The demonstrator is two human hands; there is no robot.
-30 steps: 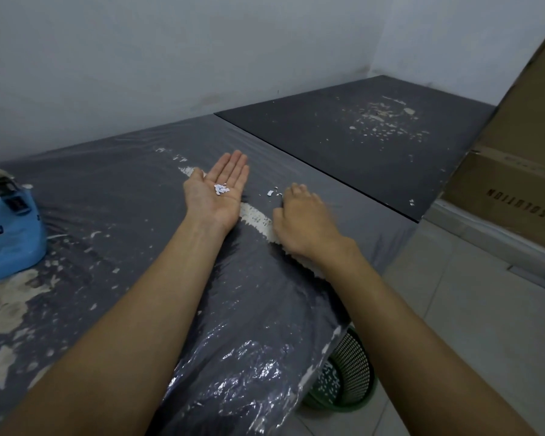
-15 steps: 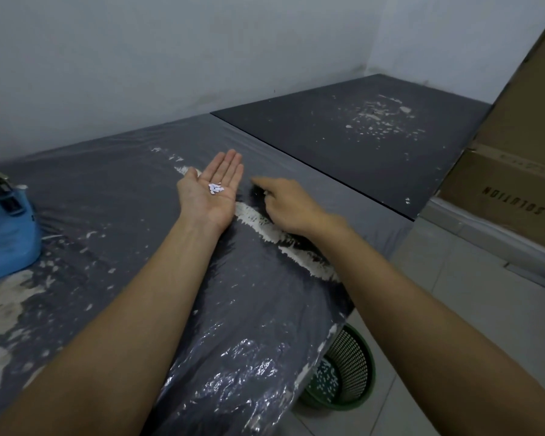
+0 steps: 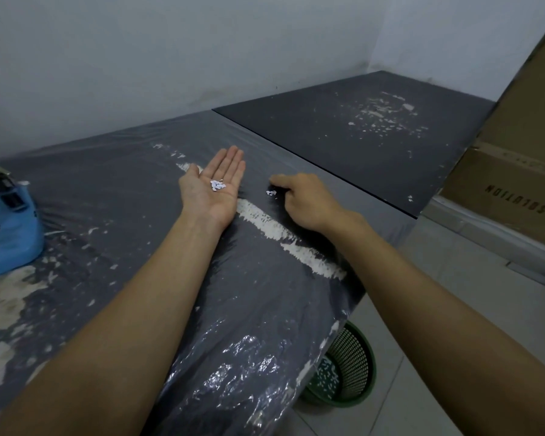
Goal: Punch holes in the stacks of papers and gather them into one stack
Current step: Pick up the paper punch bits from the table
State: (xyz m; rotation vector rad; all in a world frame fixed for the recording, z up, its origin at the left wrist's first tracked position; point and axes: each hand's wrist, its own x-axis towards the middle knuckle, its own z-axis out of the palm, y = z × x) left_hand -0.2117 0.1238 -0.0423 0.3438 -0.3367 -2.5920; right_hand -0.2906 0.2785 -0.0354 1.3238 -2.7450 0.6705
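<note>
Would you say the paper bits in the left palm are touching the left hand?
Touching: the head view shows the paper bits lying directly on the upturned palm of the open left hand.

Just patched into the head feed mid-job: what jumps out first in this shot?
The open left hand lies palm-up at the middle of the plastic-covered dark grey table, a small pile of white paper punch chips on its palm. Just right of it, the right hand reaches fingers-down toward a few more white chips on the table. A green mesh wastebasket stands on the floor below the table's edge.
</note>
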